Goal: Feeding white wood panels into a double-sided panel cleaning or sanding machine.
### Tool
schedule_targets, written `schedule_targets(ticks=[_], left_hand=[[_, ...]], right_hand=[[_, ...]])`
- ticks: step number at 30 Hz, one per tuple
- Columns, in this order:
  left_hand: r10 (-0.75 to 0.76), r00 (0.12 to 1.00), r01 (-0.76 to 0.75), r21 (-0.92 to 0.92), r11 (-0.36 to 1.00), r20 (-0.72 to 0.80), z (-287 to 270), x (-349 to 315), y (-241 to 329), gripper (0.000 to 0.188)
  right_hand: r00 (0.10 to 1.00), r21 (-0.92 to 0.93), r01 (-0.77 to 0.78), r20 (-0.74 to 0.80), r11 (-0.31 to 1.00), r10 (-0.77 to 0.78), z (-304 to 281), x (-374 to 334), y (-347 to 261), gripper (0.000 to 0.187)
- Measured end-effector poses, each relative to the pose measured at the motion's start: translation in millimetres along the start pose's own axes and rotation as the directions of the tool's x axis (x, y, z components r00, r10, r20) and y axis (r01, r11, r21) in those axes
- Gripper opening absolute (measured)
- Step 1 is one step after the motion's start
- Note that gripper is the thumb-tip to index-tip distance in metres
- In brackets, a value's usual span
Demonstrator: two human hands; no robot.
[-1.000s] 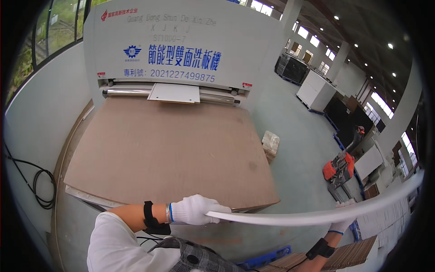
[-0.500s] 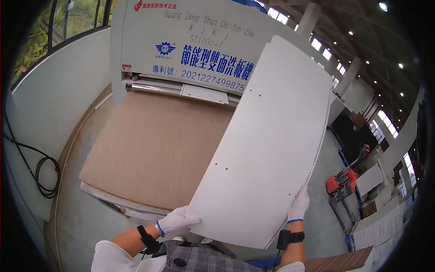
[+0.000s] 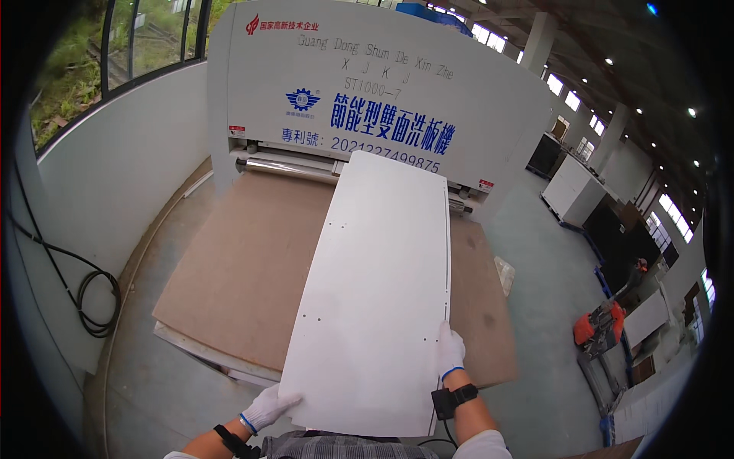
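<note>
I have the left hand (image 3: 267,405) gripping the near-left corner and the right hand (image 3: 451,350) the right edge of a white board (image 3: 375,283), over the brown desk (image 3: 241,264), before the pale machine (image 3: 489,99).

We read, on the white roller machine (image 3: 501,99): red emblem and characters (image 3: 281,26) | grey lettering (image 3: 375,57) | blue winged-gear emblem (image 3: 303,100) | large blue characters (image 3: 391,125) | blue number line (image 3: 365,147) (partly hidden from us) | red-and-white labels (image 3: 237,131), both lower corners
</note>
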State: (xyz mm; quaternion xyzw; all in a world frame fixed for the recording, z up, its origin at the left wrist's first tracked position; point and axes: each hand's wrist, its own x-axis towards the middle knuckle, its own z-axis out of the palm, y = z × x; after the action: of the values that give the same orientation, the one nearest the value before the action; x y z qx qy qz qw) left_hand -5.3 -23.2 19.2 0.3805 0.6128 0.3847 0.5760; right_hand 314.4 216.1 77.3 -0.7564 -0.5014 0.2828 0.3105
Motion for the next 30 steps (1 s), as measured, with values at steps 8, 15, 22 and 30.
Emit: schedule_targets(ticks=[8, 15, 22, 30], left_hand=[[-0.067, 0.99, 0.064, -0.025, 0.998, -0.128, 6, 2, 24, 0.046], [-0.073, 0.989, 0.053, -0.151, 0.987, -0.128, 5, 37, 22, 0.045], [-0.061, 0.977, 0.038, -0.115, 0.993, -0.205, 5, 61, 48, 0.036], [-0.06, 0.972, 0.026, -0.149, 0.989, -0.227, 3, 81, 48, 0.036]], right_hand=[[0.986, -0.116, -0.014, 0.165, 0.993, 0.033, 40, 44, 5, 0.062], [0.973, -0.031, 0.0, 0.232, 1.0, 0.008, 56, 78, -12, 0.062], [0.961, 0.009, 0.009, 0.275, 1.0, -0.011, 64, 107, -27, 0.061], [0.954, 0.0, 0.024, 0.3, 1.0, -0.023, 72, 133, -26, 0.061]])
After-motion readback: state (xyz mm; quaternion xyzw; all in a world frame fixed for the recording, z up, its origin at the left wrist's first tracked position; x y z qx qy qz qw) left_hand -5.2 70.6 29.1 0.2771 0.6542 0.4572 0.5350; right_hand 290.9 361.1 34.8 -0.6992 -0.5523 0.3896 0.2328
